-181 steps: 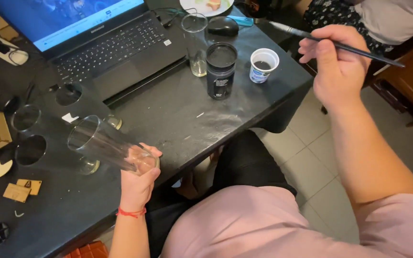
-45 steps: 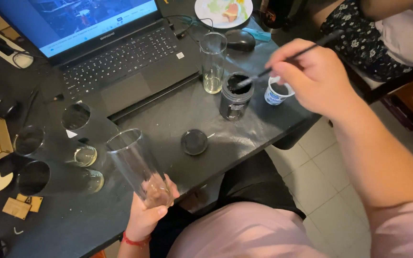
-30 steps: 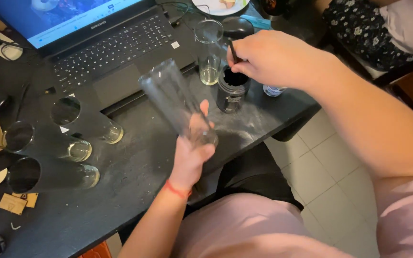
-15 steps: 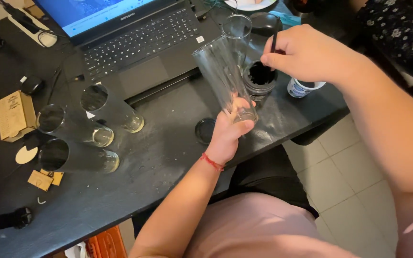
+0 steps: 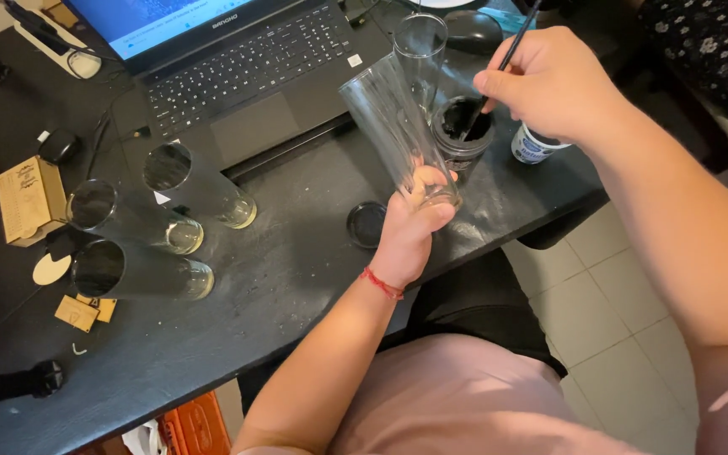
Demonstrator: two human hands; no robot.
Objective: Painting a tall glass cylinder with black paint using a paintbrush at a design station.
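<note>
Two hands work: left hand (image 5: 409, 227) grips tall glass (image 5: 396, 126), right hand (image 5: 554, 80) dips brush (image 5: 499, 72).

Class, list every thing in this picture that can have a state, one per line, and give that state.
Left hand: gripping the tilted tall glass by its base.
Right hand: holding a brush, tip in the paint jar.
Paint jar: open, its lid lying on the table.
Laptop: open, screen lit.
Three glasses: upright, empty.
</note>
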